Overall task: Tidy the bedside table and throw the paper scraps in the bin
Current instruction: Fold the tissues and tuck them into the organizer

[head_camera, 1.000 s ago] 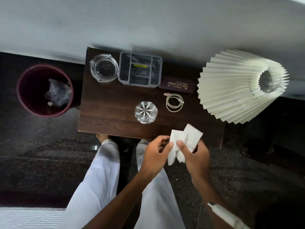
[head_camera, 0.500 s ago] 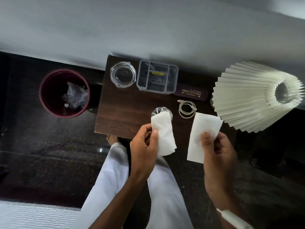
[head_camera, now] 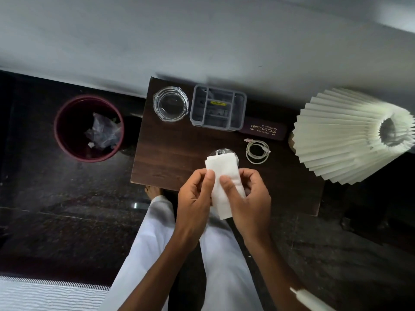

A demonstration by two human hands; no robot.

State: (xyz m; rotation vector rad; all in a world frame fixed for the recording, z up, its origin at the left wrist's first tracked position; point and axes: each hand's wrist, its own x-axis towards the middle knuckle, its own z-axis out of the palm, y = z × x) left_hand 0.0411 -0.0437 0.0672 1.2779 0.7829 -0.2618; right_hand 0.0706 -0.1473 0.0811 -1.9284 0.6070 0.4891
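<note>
Hidden: white paper (head_camera: 224, 176) covers most of the glass tumbler (head_camera: 222, 151); one sheet or two, unclear.
Paper: over the near edge of the bedside table (head_camera: 170, 158), between both hands.
Left hand (head_camera: 194, 200): pinches its left edge.
Right hand (head_camera: 251, 198): pinches its right side.

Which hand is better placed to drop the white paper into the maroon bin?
Left. The left hand pinches the paper, and the bin stands on its side; the right hand would cross over.

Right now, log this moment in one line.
left hand: pinches paper | right hand: pinches paper | paper: above table edge | bin: left of table
</note>
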